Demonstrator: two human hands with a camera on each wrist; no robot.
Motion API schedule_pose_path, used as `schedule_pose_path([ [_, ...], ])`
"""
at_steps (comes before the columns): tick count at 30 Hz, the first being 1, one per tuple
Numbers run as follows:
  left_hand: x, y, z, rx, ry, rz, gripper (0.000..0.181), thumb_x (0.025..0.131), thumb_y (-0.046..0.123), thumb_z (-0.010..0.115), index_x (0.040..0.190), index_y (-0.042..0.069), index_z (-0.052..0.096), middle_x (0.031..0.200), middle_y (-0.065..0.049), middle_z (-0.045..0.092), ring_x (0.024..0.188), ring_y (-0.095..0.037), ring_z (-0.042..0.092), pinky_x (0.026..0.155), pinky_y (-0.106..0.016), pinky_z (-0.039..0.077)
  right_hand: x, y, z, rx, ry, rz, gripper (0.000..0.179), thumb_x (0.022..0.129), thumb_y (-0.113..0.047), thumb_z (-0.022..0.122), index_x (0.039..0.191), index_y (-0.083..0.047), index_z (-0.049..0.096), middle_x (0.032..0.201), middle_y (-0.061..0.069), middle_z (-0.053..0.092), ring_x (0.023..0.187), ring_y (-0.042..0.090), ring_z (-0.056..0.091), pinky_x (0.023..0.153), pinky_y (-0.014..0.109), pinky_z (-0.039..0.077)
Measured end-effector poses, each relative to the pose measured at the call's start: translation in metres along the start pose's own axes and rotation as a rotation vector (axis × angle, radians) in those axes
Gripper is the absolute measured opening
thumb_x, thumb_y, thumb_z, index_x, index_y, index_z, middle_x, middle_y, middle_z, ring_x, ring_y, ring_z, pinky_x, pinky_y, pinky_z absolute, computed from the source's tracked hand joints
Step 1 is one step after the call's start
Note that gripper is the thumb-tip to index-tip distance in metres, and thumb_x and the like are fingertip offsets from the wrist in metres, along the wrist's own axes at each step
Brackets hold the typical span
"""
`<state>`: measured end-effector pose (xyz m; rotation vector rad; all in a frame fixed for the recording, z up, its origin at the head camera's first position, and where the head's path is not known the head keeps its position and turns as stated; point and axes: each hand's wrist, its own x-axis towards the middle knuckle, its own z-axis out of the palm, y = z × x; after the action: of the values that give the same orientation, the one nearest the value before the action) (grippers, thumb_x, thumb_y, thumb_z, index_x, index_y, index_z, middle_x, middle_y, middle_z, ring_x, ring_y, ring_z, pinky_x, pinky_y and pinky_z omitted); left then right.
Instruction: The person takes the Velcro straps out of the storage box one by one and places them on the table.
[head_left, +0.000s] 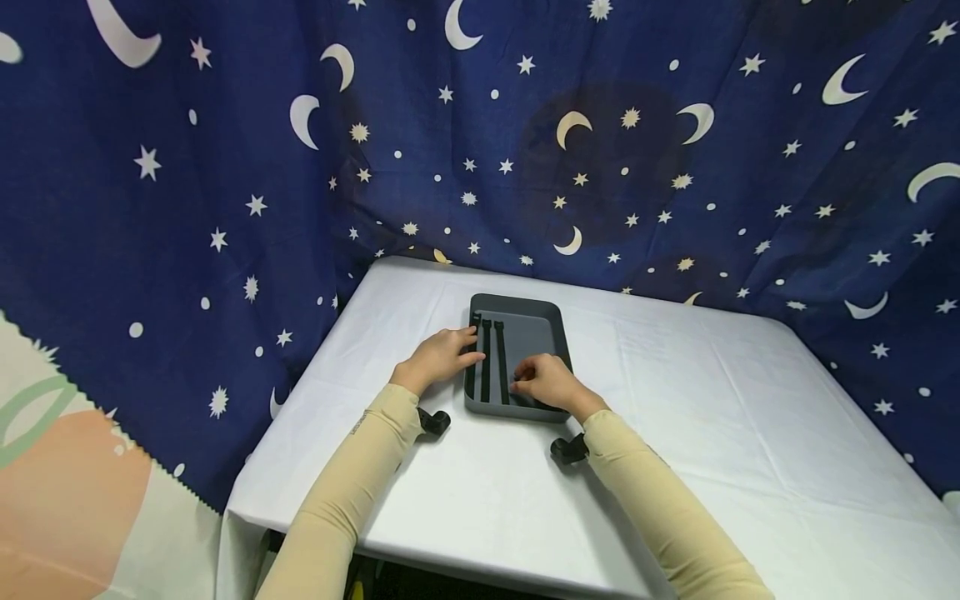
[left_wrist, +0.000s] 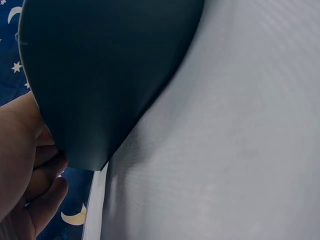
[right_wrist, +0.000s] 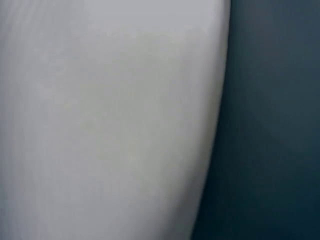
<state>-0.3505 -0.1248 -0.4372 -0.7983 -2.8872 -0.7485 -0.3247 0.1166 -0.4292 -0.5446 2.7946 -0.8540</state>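
Observation:
A dark grey shallow tray stands on the table, with three black straps lying lengthwise in its left part, their wider heads at the far end. My left hand reaches over the left rim, fingers extended beside the leftmost strap. In the left wrist view the fingers of that hand show beside the tray's wall. Over the near right part of the tray, my right hand has thumb and fingers drawn together in a pinch on a dark strap, mostly hidden beneath the hand.
A white cloth covers the table under the tray. Behind hangs a dark blue curtain with moons and stars. Black wrist mounts sit on both forearms near the tray's front edge.

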Motion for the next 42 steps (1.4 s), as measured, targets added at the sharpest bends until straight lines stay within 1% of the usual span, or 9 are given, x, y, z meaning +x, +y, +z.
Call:
schedule_pose_path([
  [7, 0.000, 0.000, 0.001, -0.010, -0.009, -0.006, 0.057, 0.101, 0.040, 0.060, 0.142, 0.001, 0.055, 0.155, -0.014, 0.046, 0.140, -0.031, 0.048, 0.115, -0.042, 0.043, 0.001, -0.004, 0.006, -0.010, 0.026, 0.010, 0.029, 0.089, -0.021, 0.076, 0.108, 0.001, 0.072, 0.091, 0.007, 0.074, 0.077, 0.014, 0.067, 0.073, 0.032, 0.059],
  [13, 0.000, 0.000, -0.001, -0.018, -0.012, -0.013, 0.057, 0.101, 0.040, 0.060, 0.143, 0.002, 0.054, 0.155, -0.014, 0.045, 0.141, -0.031, 0.047, 0.116, -0.042, 0.043, 0.002, -0.007, 0.008, -0.051, 0.046, 0.018, 0.026, 0.089, -0.022, 0.076, 0.105, -0.001, 0.073, 0.088, 0.006, 0.073, 0.074, 0.013, 0.066, 0.070, 0.032, 0.058],
  [19, 0.000, 0.001, -0.002, -0.004, -0.014, -0.011, 0.057, 0.101, 0.040, 0.059, 0.143, 0.002, 0.055, 0.155, -0.014, 0.045, 0.141, -0.030, 0.048, 0.116, -0.042, 0.043, 0.004, -0.009, 0.010, -0.066, 0.049, 0.015, 0.027, 0.089, -0.021, 0.076, 0.104, 0.001, 0.073, 0.087, 0.007, 0.073, 0.071, 0.014, 0.066, 0.067, 0.032, 0.057],
  [27, -0.001, 0.002, -0.001, 0.003, -0.013, -0.007, 0.056, 0.101, 0.040, 0.059, 0.142, 0.002, 0.055, 0.155, -0.014, 0.045, 0.140, -0.031, 0.048, 0.115, -0.042, 0.043, 0.005, -0.013, 0.015, -0.087, 0.087, 0.040, 0.029, 0.088, -0.023, 0.077, 0.104, 0.001, 0.074, 0.099, 0.013, 0.075, 0.085, 0.023, 0.071, 0.077, 0.039, 0.060],
  [31, -0.001, 0.003, -0.001, 0.002, -0.015, -0.011, 0.056, 0.101, 0.040, 0.059, 0.142, 0.002, 0.055, 0.155, -0.013, 0.045, 0.140, -0.031, 0.048, 0.115, -0.042, 0.043, 0.005, -0.014, 0.016, -0.085, 0.088, 0.061, 0.029, 0.088, -0.024, 0.077, 0.103, 0.001, 0.074, 0.098, 0.013, 0.075, 0.086, 0.024, 0.071, 0.078, 0.040, 0.060],
  [35, -0.001, 0.003, -0.002, 0.003, -0.022, -0.016, 0.057, 0.101, 0.040, 0.058, 0.143, 0.002, 0.055, 0.156, -0.014, 0.044, 0.140, -0.031, 0.048, 0.115, -0.042, 0.043, 0.008, -0.015, 0.016, -0.093, 0.095, 0.089, 0.027, 0.088, -0.026, 0.078, 0.098, -0.001, 0.075, 0.094, 0.010, 0.075, 0.082, 0.021, 0.069, 0.075, 0.038, 0.059],
  [42, 0.000, 0.002, 0.000, -0.001, -0.012, -0.019, 0.057, 0.101, 0.041, 0.059, 0.143, 0.002, 0.055, 0.155, -0.013, 0.045, 0.140, -0.030, 0.048, 0.115, -0.042, 0.044, 0.008, -0.019, 0.017, -0.063, 0.109, 0.134, 0.021, 0.087, -0.025, 0.079, 0.086, -0.005, 0.073, 0.081, 0.006, 0.071, 0.070, 0.017, 0.063, 0.063, 0.030, 0.053],
])
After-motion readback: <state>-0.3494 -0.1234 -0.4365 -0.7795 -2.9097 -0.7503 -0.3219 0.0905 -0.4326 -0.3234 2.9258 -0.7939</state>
